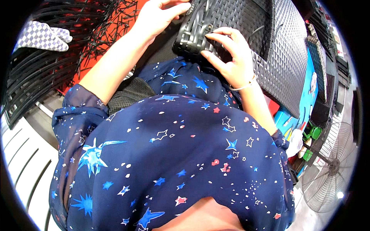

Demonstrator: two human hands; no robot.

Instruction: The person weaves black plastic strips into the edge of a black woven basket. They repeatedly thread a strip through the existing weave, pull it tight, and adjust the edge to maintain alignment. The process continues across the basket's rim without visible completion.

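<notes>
My right hand (237,63) rests half-spread fingers on the rounded black woven-plastic frame (192,32); whether my left hand (158,17) grips I cannot tell; uneven tension could slacken its weave (188,47).

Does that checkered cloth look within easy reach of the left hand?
Probably yes: the checkered cloth lies uncovered on black strips, though the left hand, up at the woven black piece, would have to swing outward.
</notes>
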